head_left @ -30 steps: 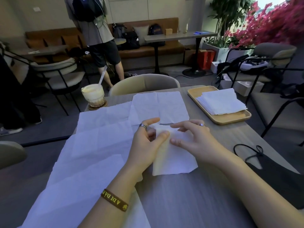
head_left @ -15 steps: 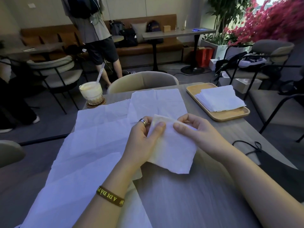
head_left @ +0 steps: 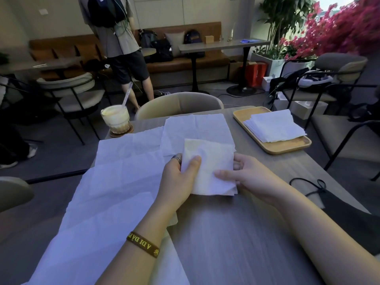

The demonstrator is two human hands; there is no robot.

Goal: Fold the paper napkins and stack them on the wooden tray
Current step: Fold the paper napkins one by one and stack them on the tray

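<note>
In the head view, the person holds a folded napkin (head_left: 209,161) between both hands, seemingly just above the table (head_left: 236,233). The left hand (head_left: 178,177) pinches its left edge, thumb on top. The right hand (head_left: 246,177) pinches the right edge, thumb on top and fingers curled underneath.

The wooden tray (head_left: 287,148) lies ahead and to the right of the napkin, on the right hand's side, so that hand is nearer. Its long side runs away from the person, and a stack of folded napkins (head_left: 275,126) already rests on it. Unfolded napkins (head_left: 115,182) are spread on the left. The next move is probably to carry the napkin forward and right onto the stack.
</note>
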